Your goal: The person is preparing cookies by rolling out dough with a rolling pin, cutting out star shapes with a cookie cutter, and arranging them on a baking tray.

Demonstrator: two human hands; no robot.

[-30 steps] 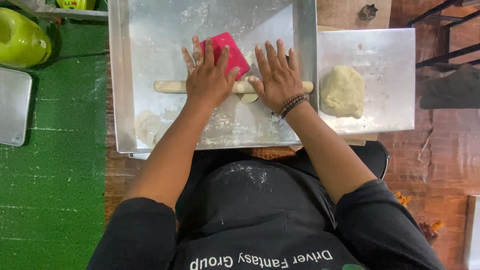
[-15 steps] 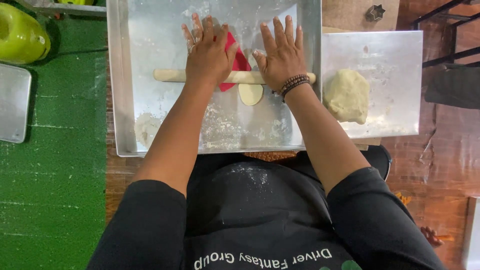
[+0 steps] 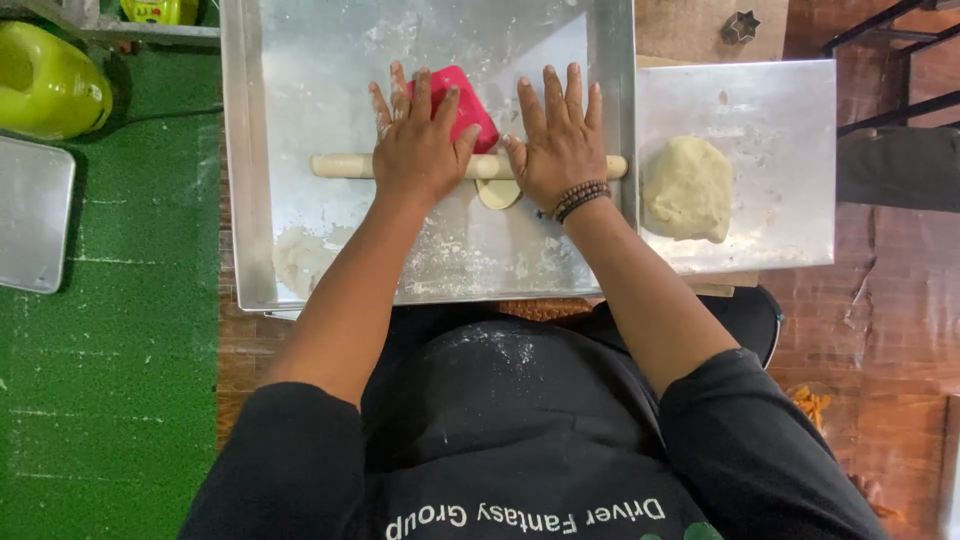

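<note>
Rolling pin [image 3: 340, 165] — pale wood, lying crosswise in large floured metal tray [image 3: 250, 200], ends showing past both hands.

Left hand [image 3: 418, 145] — flat on pin, palm down, fingers spread and open, gripping nothing; flour on fingertips.

Right hand [image 3: 556, 140] — likewise flat and open on pin, fingers extended; beaded bracelet [image 3: 580, 198] at wrist.

Dough piece [image 3: 498, 192] — small pale disc, partly under pin, peeking out on near side between the two hands, closer to right one.

Pink scraper [image 3: 462, 100] — lying in tray just beyond pin, partly hidden by left fingers.

Dough ball [image 3: 688, 188] — large lump on smaller metal sheet [image 3: 790, 110] to right, well apart from pin.

Flour patch [image 3: 300, 262] — loose heap in near left corner of tray.

Star cutter [image 3: 740, 27] — small, dark, on board beyond small sheet.

Green plastic container [image 3: 45, 80] and spare tray [image 3: 30, 215] — at left on green mat, unused.

Handling note, by judgement — best rolled with even pressure from both open palms, pin kept square to tray edge, short strokes over so small a disc. Worth centring dough between hands, since it sits off toward right. Pink scraper close beyond pin — risk of pin riding onto it on forward stroke. Dusting from flour patch advisable if disc sticks.
</note>
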